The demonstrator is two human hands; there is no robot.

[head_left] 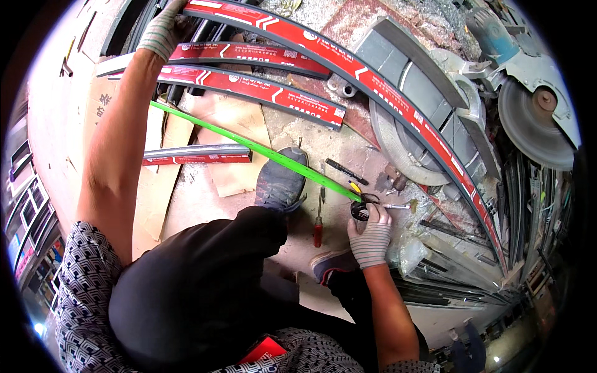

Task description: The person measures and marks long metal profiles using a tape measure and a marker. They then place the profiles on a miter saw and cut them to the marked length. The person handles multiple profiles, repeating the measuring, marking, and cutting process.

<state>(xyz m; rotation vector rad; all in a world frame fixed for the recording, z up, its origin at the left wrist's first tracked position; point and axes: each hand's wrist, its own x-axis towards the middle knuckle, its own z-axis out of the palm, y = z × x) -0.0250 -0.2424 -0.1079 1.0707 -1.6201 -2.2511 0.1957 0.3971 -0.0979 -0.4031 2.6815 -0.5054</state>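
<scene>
Both my hands wear striped work gloves. At the upper left, my left hand (160, 32) is closed on the end of a long profile bar (348, 65) covered in red printed film; its fingertips are partly hidden. The bar runs across to the lower right. My right hand (371, 237) grips a black tape measure (359, 210) near the middle right. From it, a bright green tape blade (261, 149) stretches out toward the upper left. A white pen-like stick (397, 206) shows by the right fingers; whether they hold it is unclear.
Shorter red-filmed profiles (261, 93) lie on cardboard (233, 118) at the left. A red-handled screwdriver (318, 231) and a black marker (346, 171) rest near my shoe (280, 180). A cutting saw with a round blade (538, 127) stands at the right, beside its grey base (404, 68).
</scene>
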